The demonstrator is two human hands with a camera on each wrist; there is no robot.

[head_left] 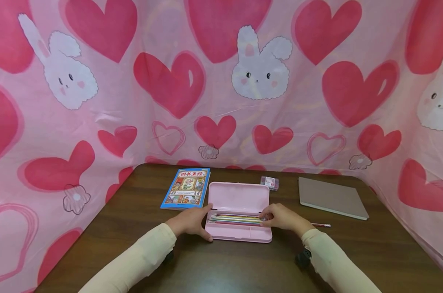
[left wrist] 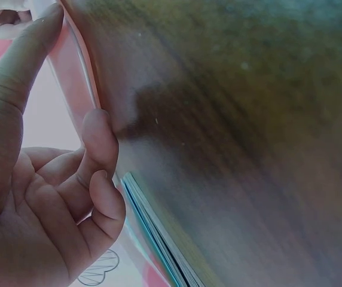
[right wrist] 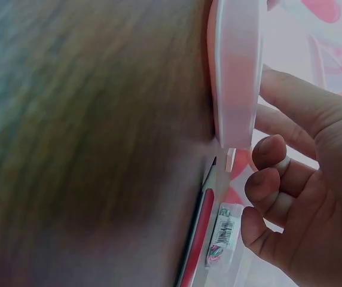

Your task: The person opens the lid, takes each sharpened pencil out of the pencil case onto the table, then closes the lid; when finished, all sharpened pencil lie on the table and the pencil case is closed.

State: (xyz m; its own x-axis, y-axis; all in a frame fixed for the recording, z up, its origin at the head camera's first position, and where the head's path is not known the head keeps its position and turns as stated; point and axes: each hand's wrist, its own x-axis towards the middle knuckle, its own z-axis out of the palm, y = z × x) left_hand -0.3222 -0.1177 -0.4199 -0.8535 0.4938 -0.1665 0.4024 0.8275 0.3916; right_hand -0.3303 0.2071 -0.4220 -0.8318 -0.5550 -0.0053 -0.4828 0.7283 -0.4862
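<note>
A pink pencil case (head_left: 240, 195) lies with its lid raised, several pencils (head_left: 236, 219) side by side in its long back compartment. My left hand (head_left: 187, 221) grips the case's left end, thumb at the front corner and fingers toward the hinge side. In the left wrist view, the thumb lies along the case wall (left wrist: 75, 72). At the other end, my right hand (head_left: 284, 219) reaches over the rim, thumb and forefinger pinching around the pencils' right ends. Its fingertips are hidden behind the case wall (right wrist: 240, 66) in the right wrist view, with the other fingers curled outside.
One red and black pencil (head_left: 322, 225) lies on the table beside my right hand. A blue-edged picture book (head_left: 186, 188) is behind my left hand. Toward the back are a small labelled box (head_left: 270, 183) and a grey-brown notebook (head_left: 331, 197). Heart-and-rabbit cloth (head_left: 221, 110) surrounds the table.
</note>
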